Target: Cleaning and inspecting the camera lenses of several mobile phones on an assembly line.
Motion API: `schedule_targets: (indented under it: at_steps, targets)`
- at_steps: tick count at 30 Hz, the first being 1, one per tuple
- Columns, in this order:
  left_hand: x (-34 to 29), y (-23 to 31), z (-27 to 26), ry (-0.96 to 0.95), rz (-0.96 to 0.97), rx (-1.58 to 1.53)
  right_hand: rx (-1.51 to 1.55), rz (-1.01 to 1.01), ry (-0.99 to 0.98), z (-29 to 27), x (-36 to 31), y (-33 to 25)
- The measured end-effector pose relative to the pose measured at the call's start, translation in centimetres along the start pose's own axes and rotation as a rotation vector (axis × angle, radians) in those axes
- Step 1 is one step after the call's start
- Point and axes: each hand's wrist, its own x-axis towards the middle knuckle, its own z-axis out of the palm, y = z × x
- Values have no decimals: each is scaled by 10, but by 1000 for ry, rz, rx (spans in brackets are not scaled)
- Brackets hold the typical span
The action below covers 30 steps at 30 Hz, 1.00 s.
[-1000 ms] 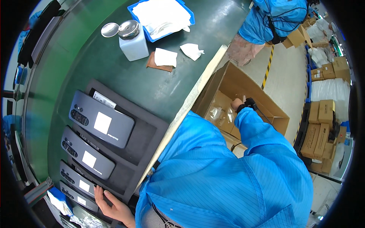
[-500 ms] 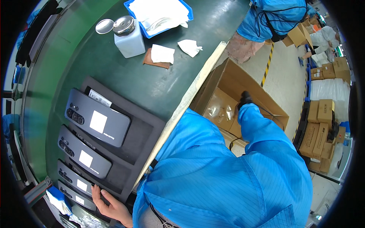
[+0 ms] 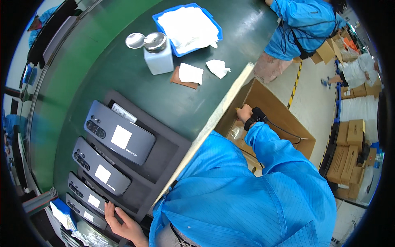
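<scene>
- Right hand has gone deeper into the open cardboard box beside the tabletop than a second ago; it now sits at the box's near inner wall. Black band on the wrist, thin cable trailing off it. Can't tell whether the fingers are spread or closed on anything, they're hidden below the box edge.
- Clear plastic bags lie in the box just under that hand, so my read is it's reaching for one.
- Left hand hasn't moved: fingers spread flat on the front edge of the black foam tray, holding nothing.
- Tray carries four dark grey slab devices, matte, rounded corners, each with a white square sticker. None has shifted.
- Further out: white squat dispenser bottle with metal cap, loose metal lid beside it, white wipes, one on a brown pad.
- Far edge: blue shallow tray heaped with white cloths.
</scene>
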Motion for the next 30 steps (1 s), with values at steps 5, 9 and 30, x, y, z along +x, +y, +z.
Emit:
schedule_targets:
  at_steps: [5, 9, 30]
  targets:
    - [5, 14, -1, 29, -3, -55, -112, -33, 180, -6, 68, 8]
    - [5, 16, -2, 36, 11, -81, 226, -69, 204, -5, 121, -8]
    - [14, 24, -7, 69, 120, -89, 806, -593, 528, -147, 0, -140]
